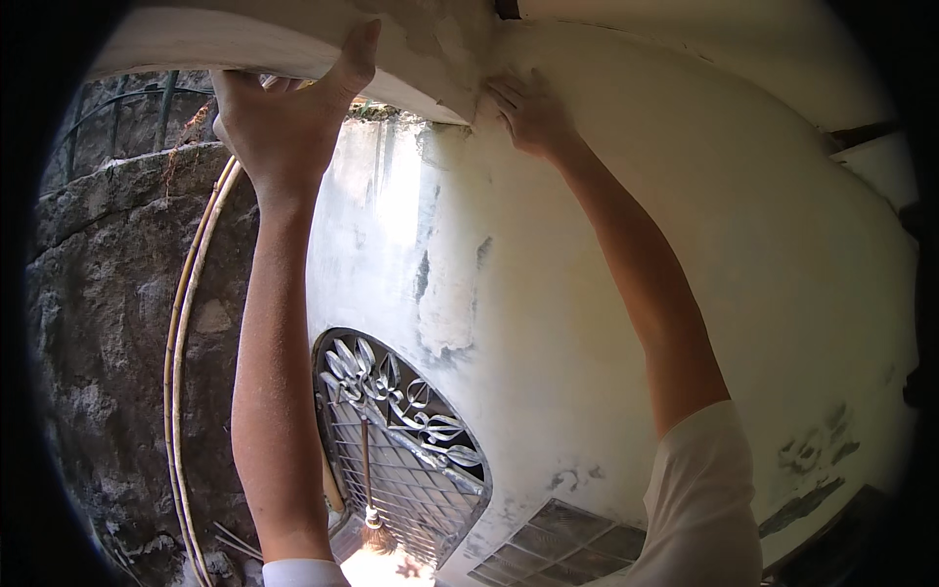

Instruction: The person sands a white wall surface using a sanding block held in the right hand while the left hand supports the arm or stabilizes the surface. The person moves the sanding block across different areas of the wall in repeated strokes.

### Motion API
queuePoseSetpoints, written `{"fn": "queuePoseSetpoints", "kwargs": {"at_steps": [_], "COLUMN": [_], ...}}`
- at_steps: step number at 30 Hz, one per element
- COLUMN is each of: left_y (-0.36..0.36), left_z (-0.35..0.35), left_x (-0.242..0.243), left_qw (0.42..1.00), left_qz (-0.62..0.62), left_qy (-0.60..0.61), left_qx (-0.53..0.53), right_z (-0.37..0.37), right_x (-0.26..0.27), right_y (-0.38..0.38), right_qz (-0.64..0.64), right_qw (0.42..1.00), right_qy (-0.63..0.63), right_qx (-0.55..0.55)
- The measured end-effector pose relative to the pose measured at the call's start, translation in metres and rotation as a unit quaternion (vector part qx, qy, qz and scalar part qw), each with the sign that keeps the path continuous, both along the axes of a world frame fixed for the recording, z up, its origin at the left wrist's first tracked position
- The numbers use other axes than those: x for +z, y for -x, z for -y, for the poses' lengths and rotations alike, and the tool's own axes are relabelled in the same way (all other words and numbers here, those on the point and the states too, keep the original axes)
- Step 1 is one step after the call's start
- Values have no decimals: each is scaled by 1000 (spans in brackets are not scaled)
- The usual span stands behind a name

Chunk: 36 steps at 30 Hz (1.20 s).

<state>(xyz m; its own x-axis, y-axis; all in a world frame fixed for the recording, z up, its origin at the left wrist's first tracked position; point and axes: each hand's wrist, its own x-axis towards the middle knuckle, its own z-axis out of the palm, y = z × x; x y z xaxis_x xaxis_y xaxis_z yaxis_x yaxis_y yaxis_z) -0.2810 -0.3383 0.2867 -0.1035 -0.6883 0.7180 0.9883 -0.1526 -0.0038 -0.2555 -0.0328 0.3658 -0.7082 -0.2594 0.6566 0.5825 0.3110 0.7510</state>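
My left hand [286,121] reaches up and grips the lower edge of a pale plastered beam [293,44], its thumb on the near face and its fingers curled underneath. To the right, near the corner where the beam meets the wall, my right hand [532,114] lies against the pale plastered wall [587,293]. Its palm side is hidden, so whether something thin is under it does not show. Patches of bare or stained plaster mark the wall below the beam.
A metal gate [411,440] with leaf-shaped scrollwork stands below, with a broom [378,532] by it. Long bamboo poles [180,330] lean at the left before a rough stone wall [110,293]. A panel of dark square tiles or glass blocks [557,543] is low on the right.
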Motion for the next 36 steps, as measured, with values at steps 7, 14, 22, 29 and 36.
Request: {"fn": "queuePoseSetpoints", "kwargs": {"at_steps": [7,14,22,29,36], "left_y": [1,-7,-1,9,21], "left_z": [4,6,8,15,25], "left_x": [1,1,-1,0,-2], "left_qw": [999,999,997,991,962], "left_qz": [-32,-31,-16,47,120], "left_qy": [9,17,27,92,90], "left_qx": [7,12,72,80,228], "right_z": [2,-1,-13,-27,-30], "right_x": [27,27,-68,-60,34], "right_y": [-32,-37,-12,-57,-131], "right_qz": [-199,-264,10,245,-155], "right_qw": [974,963,994,965,985], "right_qy": [-9,-4,-31,-53,-70], "right_qx": [-104,-64,103,77,-14]}}
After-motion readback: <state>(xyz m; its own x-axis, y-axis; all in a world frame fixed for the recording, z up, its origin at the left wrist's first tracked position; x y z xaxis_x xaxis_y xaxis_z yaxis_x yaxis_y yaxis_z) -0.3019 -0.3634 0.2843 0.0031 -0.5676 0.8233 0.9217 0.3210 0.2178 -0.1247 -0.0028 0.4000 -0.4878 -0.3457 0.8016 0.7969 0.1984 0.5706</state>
